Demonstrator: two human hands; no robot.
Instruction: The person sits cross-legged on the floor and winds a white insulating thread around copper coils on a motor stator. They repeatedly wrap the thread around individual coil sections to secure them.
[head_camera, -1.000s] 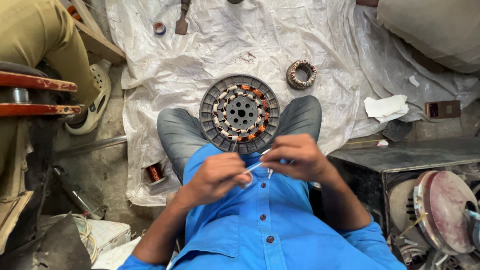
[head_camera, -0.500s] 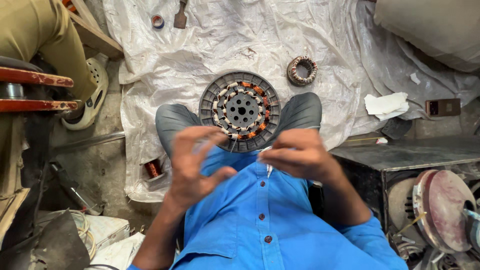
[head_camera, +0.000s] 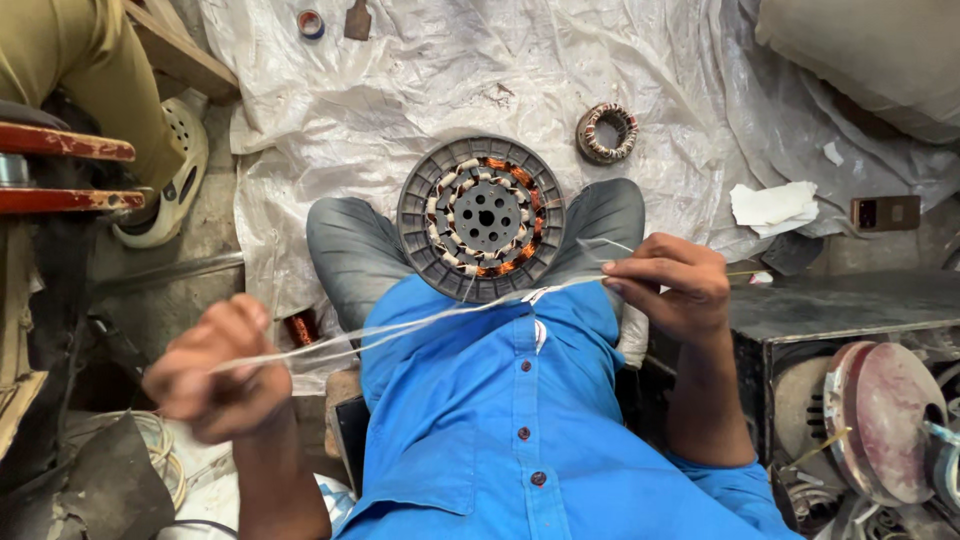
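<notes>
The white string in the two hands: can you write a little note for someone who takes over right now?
Left hand: closed on one end of the white string, blurred.
Right hand: pinches the other end; string is taut across the blue shirt.
Round motor stator: rests on the lap, copper coils visible, no hand touching it.
Smaller stator: on the plastic sheet.
Done and left: cannot tell.

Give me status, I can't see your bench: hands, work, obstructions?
Left hand and right hand both pinch white thread, stretched between them. Round stator rests on lap. Nothing crosses the thread.
</notes>
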